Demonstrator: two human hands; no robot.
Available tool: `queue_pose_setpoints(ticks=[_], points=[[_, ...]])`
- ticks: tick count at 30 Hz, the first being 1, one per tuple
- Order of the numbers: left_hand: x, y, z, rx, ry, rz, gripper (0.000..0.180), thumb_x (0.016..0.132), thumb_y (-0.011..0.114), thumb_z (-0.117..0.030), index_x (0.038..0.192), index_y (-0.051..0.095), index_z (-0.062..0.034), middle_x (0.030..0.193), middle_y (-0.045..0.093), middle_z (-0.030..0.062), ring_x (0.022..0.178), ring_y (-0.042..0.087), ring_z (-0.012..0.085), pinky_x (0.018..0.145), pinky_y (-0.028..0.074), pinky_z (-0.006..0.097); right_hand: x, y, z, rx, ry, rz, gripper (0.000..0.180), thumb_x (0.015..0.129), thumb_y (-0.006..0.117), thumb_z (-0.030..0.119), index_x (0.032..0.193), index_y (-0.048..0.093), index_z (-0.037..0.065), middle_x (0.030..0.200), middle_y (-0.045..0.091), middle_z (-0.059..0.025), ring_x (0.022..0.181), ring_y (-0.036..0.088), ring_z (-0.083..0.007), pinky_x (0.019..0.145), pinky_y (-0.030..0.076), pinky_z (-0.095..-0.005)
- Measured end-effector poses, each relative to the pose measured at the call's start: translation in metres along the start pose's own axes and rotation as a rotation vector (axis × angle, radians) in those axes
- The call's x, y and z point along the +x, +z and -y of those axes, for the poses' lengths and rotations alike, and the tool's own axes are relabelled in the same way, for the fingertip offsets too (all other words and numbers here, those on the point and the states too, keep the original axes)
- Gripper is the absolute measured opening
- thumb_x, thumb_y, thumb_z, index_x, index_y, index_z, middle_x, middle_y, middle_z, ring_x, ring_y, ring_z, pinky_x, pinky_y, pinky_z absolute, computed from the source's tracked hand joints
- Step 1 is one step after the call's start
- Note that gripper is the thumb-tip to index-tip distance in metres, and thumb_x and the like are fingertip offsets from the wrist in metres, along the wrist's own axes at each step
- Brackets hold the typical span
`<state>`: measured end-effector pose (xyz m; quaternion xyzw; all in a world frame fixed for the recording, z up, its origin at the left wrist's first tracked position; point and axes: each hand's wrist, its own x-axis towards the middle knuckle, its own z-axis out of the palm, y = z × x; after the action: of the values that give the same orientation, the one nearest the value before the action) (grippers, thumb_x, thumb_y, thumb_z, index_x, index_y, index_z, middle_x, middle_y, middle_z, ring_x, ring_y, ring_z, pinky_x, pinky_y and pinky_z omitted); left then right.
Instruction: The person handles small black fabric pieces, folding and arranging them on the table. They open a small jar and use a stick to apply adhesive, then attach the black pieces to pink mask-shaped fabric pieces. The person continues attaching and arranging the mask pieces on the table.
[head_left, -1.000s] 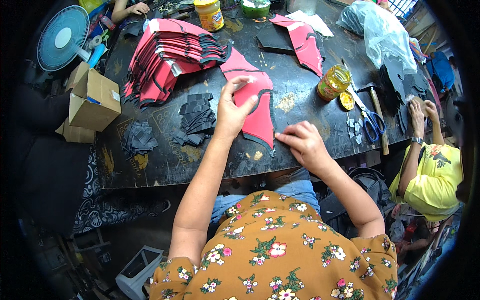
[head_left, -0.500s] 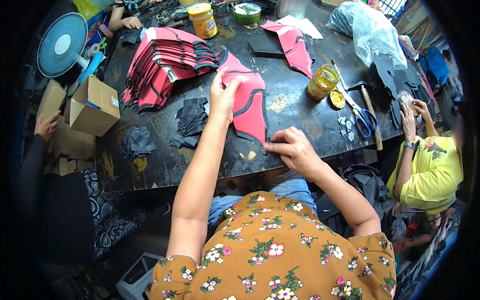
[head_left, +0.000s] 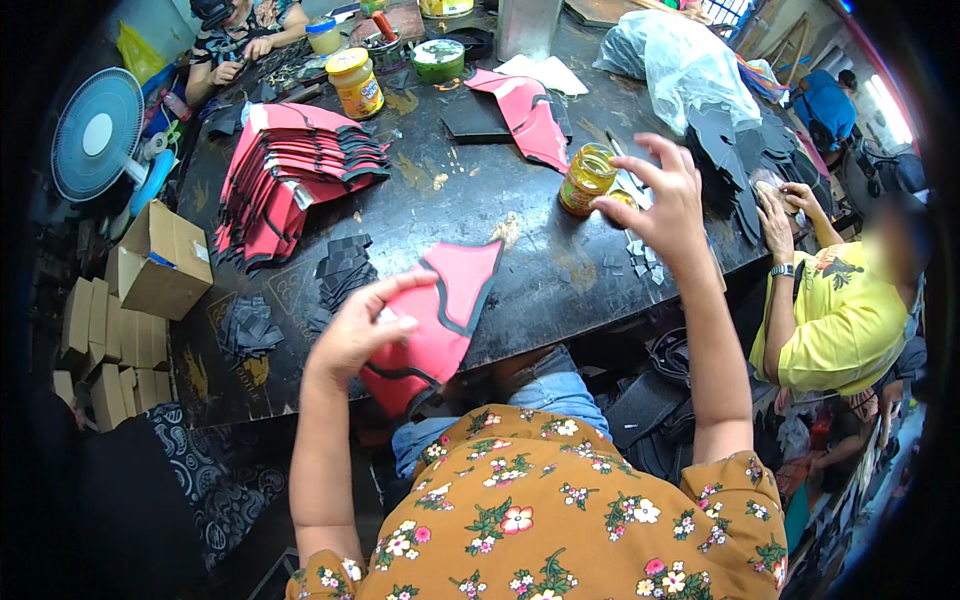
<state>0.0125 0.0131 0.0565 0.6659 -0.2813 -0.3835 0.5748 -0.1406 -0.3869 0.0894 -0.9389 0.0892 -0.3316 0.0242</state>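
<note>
Black worktable [head_left: 545,285] in a cluttered room, fan [head_left: 97,135] and box [head_left: 160,260] far left, red stack [head_left: 285,170], left hand [head_left: 345,335] over red panel [head_left: 462,275] at the near table edge, thumb and fingers apart, whether gripping impossible to tell, jar [head_left: 583,185], right hand [head_left: 672,205] just beside it, fingers wide, yellow-shirted co-worker [head_left: 830,320].

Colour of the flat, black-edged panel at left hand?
Flat, black-edged panel: pinkish red; best in head view.

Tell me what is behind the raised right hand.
Behind the right hand, the glass jar shows partly, and small grey pieces on the table show lower down. Whatever else the hand covers cannot be seen.
</note>
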Motion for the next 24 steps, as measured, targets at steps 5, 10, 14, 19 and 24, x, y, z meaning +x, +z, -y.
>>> queue_pose_setpoints(ticks=[5,10,14,19,24], points=[[-0.003,0.01,0.044,0.052,-0.117,0.003,0.062,0.09,0.075,-0.012,0.15,0.064,0.0001,0.141,0.067,0.0048,0.117,0.061,0.0091,0.105,0.048,0.027,0.035,0.018,-0.011,-0.109,-0.062,0.301,0.058,0.07,0.094,0.061,0.112,0.09,0.021,0.149,0.066,-0.0076,0.139,0.055,-0.0329,0.107,0.045,-0.0531],[-0.005,0.007,0.048,0.017,-0.07,0.007,0.062,0.09,0.074,-0.011,0.15,0.064,-0.0002,0.13,0.068,0.0007,0.098,0.061,0.0046,0.094,0.051,0.025,0.043,0.023,-0.016,-0.049,-0.02,0.21,0.048,0.07,0.097,0.049,0.106,0.089,0.018,0.14,0.07,-0.0058,0.129,0.062,-0.0301,0.103,0.048,-0.0492],[-0.006,0.006,0.051,-0.05,-0.107,-0.001,0.062,0.09,0.074,-0.012,0.15,0.064,0.0002,0.132,0.068,0.0021,0.105,0.061,0.0065,0.1,0.05,0.026,0.015,0.009,-0.013,-0.042,-0.037,-0.161,0.039,0.081,0.092,0.04,0.109,0.084,0.015,0.135,0.07,-0.0087,0.126,0.063,-0.0309,0.1,0.049,-0.048],[-0.003,0.003,0.053,-0.048,-0.105,0.015,0.062,0.09,0.075,-0.014,0.149,0.064,0.0014,0.139,0.066,0.0054,0.122,0.06,0.0114,0.11,0.046,0.029,-0.022,0.015,0.019,0.49,0.06,0.297,0.027,0.092,0.084,0.024,0.114,0.084,0.009,0.118,0.072,-0.0112,0.105,0.067,-0.03,0.098,0.051,-0.0425],[-0.002,0.005,0.047,-0.051,-0.094,0.01,0.063,0.091,0.075,-0.009,0.151,0.062,0.0015,0.116,0.067,-0.005,0.078,0.052,-0.0031,0.071,0.043,0.017,-0.042,0.107,0.081,0.775,0.178,0.481,0.038,0.096,0.058,-0.002,0.126,0.08,0.006,0.106,0.068,-0.0141,0.108,0.064,-0.0344,0.102,0.051,-0.0406]])
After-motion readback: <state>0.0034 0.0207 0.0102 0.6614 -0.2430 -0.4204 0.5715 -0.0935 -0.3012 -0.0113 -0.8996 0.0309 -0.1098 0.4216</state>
